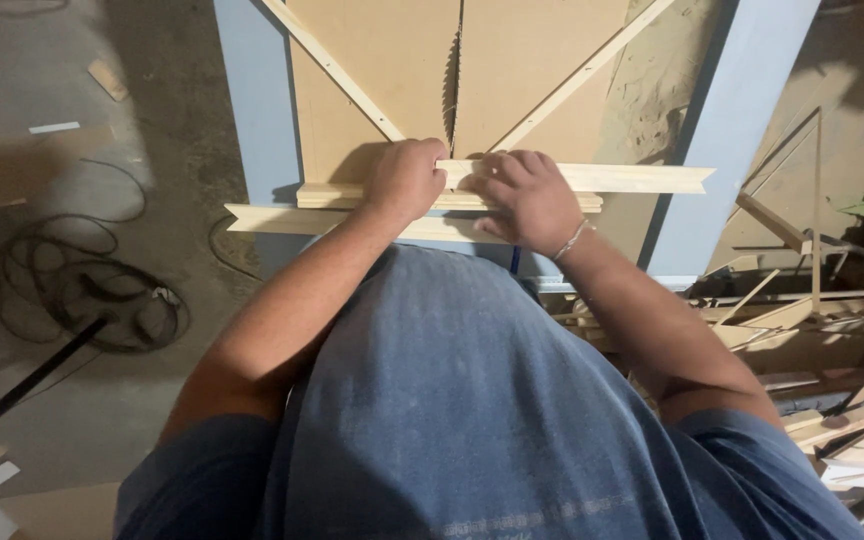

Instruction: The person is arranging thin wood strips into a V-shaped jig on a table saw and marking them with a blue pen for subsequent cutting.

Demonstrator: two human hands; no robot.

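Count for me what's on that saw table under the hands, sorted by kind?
Wood strips lying crosswise under the hands: 3, top, middle, bottom
Diagonal guide rails: 2, one, the other
Saw blade: 1
Hands on the strips: 2, left hand, right hand
Total: 8

Both hands, left hand and right hand, pressed 3 wooden moulding strips near what appeared a saw blade.
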